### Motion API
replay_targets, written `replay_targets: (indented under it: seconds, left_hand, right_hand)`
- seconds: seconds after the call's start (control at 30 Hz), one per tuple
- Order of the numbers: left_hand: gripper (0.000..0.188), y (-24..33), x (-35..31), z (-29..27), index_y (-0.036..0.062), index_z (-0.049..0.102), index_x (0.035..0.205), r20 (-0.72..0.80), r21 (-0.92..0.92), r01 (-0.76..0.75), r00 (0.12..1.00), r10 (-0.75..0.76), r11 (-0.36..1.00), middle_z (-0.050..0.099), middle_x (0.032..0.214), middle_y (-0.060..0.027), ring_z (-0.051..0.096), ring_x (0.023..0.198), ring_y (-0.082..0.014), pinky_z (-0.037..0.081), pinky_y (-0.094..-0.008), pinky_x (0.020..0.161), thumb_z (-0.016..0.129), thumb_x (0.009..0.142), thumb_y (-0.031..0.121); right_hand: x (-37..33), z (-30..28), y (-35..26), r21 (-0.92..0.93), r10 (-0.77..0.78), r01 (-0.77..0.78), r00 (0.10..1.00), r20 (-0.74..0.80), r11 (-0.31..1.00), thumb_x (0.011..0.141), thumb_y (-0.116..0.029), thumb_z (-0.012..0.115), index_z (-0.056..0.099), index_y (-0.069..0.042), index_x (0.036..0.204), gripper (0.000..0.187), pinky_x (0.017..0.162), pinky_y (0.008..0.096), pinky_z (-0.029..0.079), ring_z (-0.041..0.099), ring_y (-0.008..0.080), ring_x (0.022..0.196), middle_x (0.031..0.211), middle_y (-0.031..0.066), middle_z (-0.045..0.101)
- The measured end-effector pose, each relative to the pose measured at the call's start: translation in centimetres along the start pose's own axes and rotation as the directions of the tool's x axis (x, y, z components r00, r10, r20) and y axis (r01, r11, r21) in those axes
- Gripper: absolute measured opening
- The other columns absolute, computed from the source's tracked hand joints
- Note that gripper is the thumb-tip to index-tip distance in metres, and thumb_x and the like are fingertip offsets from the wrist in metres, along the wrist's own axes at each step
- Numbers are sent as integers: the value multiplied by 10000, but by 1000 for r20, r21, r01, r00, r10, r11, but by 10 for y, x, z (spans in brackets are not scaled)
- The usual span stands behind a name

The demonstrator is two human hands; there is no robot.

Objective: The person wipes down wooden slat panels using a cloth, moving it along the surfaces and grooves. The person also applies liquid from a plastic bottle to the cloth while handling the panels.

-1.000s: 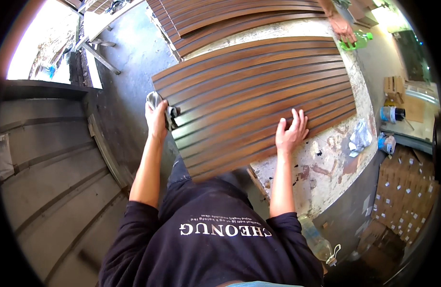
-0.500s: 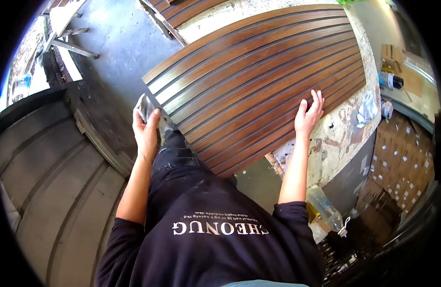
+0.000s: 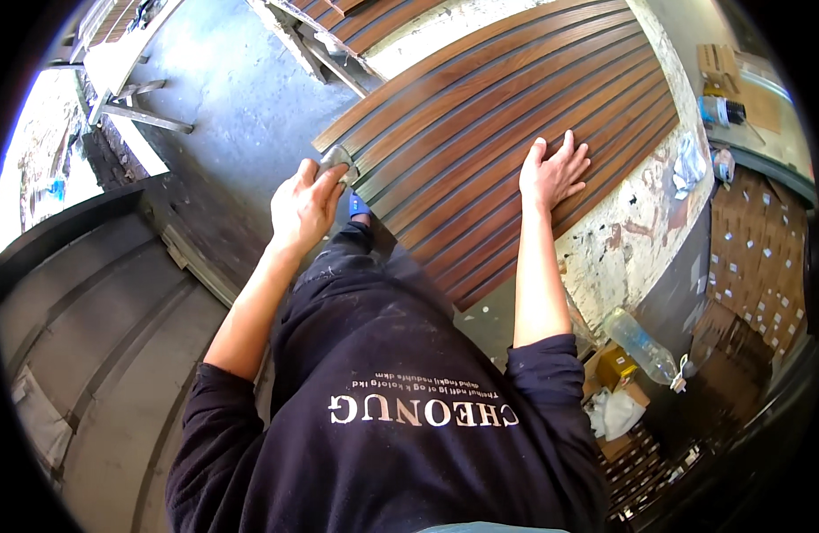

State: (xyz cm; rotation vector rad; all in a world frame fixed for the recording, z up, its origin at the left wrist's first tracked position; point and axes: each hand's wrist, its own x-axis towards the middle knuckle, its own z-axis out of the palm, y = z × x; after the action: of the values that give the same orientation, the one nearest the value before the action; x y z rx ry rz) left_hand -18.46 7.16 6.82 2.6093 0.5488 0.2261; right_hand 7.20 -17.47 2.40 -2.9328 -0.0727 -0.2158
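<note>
A long brown wood-grain panel [image 3: 507, 133] with dark parallel grooves lies across a pale, paint-stained work surface [image 3: 640, 213]. My left hand [image 3: 304, 204] is closed around a small grey piece that looks like a folded rag [image 3: 338, 163]. It presses this against the panel's left end edge, near the far corner. What the palm covers is hidden. On the panel's right part rests my right hand [image 3: 551, 176], palm down with fingers spread, holding nothing.
A crumpled pale cloth [image 3: 689, 166] lies at the work surface's right edge. Further right are a blue bottle [image 3: 719, 112] and stacked cardboard [image 3: 756, 258]. A clear plastic bottle [image 3: 640, 345] is low on the right. Left stands a dark ribbed panel [image 3: 98, 355]; a wooden trestle [image 3: 147, 115] stands behind.
My left hand has moved right and slightly farther away, bringing the grey rag onto the panel's end edge. My right hand has shifted a little left and farther up the panel.
</note>
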Motion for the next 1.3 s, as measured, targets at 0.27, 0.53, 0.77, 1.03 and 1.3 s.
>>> replay_targets:
  seconds: [0.27, 0.53, 0.77, 1.03, 1.3]
  left_hand:
    - [174, 5, 10, -1, 148, 661, 977, -12, -21, -4, 1000, 4, 1000, 511, 830, -88, 588, 708, -278, 481, -363, 625, 631, 808, 171]
    - [115, 16, 52, 21, 154, 649, 912, -61, -11, -118, 991, 118, 993, 514, 833, -101, 599, 724, -291, 492, -390, 648, 610, 818, 206]
    - [133, 2, 52, 20, 172, 647, 956, 27, -64, -132, 991, 133, 989, 572, 1060, -77, 632, 838, -287, 515, -379, 711, 614, 827, 188]
    - [154, 20, 86, 20, 178, 648, 992, 46, -89, -172, 983, 177, 981, 568, 851, -97, 610, 758, -324, 503, -409, 668, 574, 858, 184]
    - [157, -37, 45, 4, 197, 659, 992, 188, -197, -200, 953, 237, 960, 606, 991, -77, 632, 817, -304, 512, -388, 705, 582, 858, 227]
  right_hand:
    - [0, -3, -4, -15, 16, -16, 1000, -23, 1000, 873, -435, 498, 339, -162, 1402, 616, 1081, 630, 105, 158, 396, 1392, 1490, 192, 225]
    - [2, 0, -3, -47, 33, -34, 999, -22, 998, 868, -443, 495, 326, -166, 1409, 631, 1086, 618, 113, 157, 386, 1394, 1491, 185, 227]
    - [0, -1, 0, -31, 36, -36, 999, -11, 999, 884, -457, 484, 334, -191, 1409, 608, 1085, 618, 100, 147, 368, 1399, 1499, 168, 218]
    - [3, 2, -2, -17, 25, -25, 999, -31, 1000, 847, -445, 487, 341, -168, 1403, 638, 1085, 623, 111, 144, 389, 1394, 1484, 193, 230]
    - [1, -3, -3, -1, 34, -34, 999, -31, 999, 842, -440, 485, 354, -155, 1397, 638, 1080, 631, 114, 167, 404, 1384, 1477, 208, 237]
